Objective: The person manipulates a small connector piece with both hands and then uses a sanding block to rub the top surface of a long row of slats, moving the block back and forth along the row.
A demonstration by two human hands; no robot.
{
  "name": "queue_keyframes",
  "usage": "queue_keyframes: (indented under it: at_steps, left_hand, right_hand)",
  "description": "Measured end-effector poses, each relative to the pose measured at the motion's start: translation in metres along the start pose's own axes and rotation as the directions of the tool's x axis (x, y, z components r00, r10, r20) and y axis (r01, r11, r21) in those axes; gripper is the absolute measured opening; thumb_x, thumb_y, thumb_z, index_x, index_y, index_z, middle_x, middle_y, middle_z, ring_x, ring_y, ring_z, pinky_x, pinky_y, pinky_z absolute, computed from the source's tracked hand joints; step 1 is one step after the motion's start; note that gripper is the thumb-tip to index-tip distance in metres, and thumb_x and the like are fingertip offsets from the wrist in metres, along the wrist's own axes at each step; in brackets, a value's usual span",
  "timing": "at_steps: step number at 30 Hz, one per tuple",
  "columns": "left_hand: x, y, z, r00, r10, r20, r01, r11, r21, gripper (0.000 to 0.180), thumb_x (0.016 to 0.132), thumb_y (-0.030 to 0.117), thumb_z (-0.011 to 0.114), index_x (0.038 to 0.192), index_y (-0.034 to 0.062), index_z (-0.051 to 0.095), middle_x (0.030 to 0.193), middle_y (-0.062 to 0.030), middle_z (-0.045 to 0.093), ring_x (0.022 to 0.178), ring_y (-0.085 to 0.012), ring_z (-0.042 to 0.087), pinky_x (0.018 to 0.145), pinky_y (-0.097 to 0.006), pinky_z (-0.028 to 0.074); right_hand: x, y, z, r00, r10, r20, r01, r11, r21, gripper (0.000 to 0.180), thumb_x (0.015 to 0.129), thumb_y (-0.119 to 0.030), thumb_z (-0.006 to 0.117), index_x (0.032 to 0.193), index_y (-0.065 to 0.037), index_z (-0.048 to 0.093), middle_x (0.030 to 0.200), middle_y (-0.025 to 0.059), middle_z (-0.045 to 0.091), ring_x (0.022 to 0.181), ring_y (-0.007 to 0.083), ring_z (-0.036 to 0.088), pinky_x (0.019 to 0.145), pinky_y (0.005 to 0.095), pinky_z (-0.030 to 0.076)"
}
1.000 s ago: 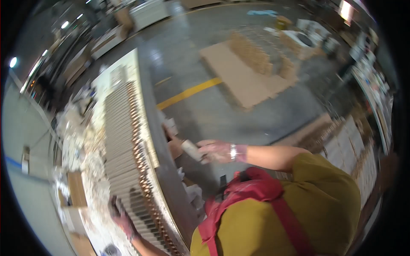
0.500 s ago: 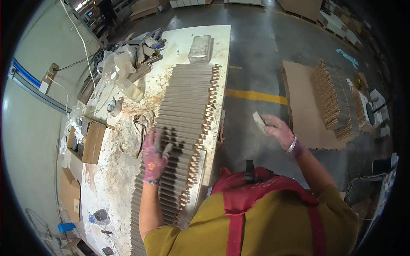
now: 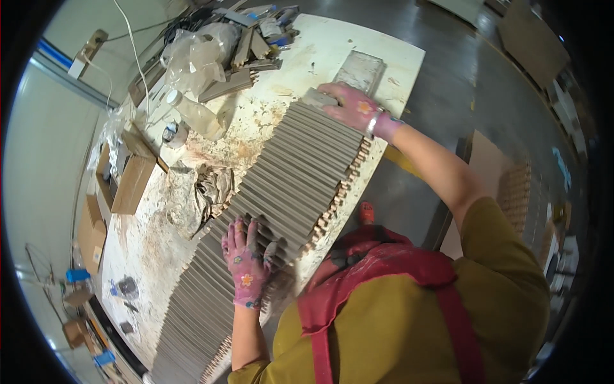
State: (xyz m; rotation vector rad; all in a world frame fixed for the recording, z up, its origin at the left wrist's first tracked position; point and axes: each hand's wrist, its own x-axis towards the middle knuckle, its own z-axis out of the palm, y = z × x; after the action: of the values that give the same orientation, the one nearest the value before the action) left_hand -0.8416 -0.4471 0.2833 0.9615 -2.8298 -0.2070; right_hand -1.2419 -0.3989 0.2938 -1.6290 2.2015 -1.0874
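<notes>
A long row of narrow grey-brown strips (image 3: 300,166), packed side by side with uneven light-brown ends, runs along the worktable. My left hand (image 3: 246,272), in a pink flowered glove, lies over the strips at the near part of the row, its fingers stretched out and somewhat spread. My right hand (image 3: 353,107), gloved alike and with a bracelet at the wrist, reaches to the far end of the row. It grips a flat light-grey block (image 3: 318,97), which rests on or just over the last strips. The block is partly hidden under the fingers.
Behind my right hand lies a greyish rectangular slab (image 3: 361,70) on the stained white table (image 3: 400,61). To the left are a crumpled rag (image 3: 214,185), a plastic bottle (image 3: 195,115), a can (image 3: 173,134), a cardboard box (image 3: 133,182) and a heap of plastic and offcuts (image 3: 211,51).
My right hand has swung from beside the table over to the far end of the row, carrying the block. My left hand stays on the strips. The view has turned and shifted.
</notes>
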Motion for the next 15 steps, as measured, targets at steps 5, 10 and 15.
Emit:
queue_keyframes:
  at_steps: [5,10,15]
  left_hand:
    - [0.034,0.057,-0.002,0.987,-0.149,-0.051,0.142,0.981,-0.131,0.056,0.084,0.035,0.065,0.130,0.0049,0.052,0.136,-0.0190,0.048,0.128,-0.0384,0.042,0.109,-0.048,0.030]
    - [0.153,0.154,0.004,0.963,0.226,-0.148,-0.256,0.938,-0.235,0.045,0.079,0.023,0.067,0.119,0.0035,0.060,0.122,-0.0145,0.058,0.121,-0.0332,0.049,0.109,-0.049,0.031]
    - [0.231,0.205,0.057,0.908,0.401,-0.123,-0.415,0.900,-0.134,0.060,0.071,0.032,0.071,0.124,0.0086,0.058,0.129,-0.0136,0.052,0.124,-0.0367,0.044,0.107,-0.049,0.030]
  right_hand:
    - [0.061,0.037,0.010,0.987,0.145,0.073,-0.162,0.828,0.537,0.052,0.081,-0.027,0.065,0.126,-0.003,0.055,0.111,0.0134,0.064,0.101,0.0201,0.061,0.087,0.0303,0.047]
    - [0.040,0.092,-0.006,0.901,0.410,0.139,-0.302,0.364,0.881,0.042,0.088,-0.018,0.063,0.127,-0.004,0.057,0.104,0.0074,0.064,0.091,0.0128,0.061,0.074,0.0271,0.051]
    - [0.008,0.110,-0.023,0.833,0.541,0.115,-0.321,0.303,0.897,0.042,0.092,-0.018,0.060,0.132,-0.006,0.052,0.113,0.0049,0.062,0.090,0.0142,0.060,0.075,0.0306,0.052]
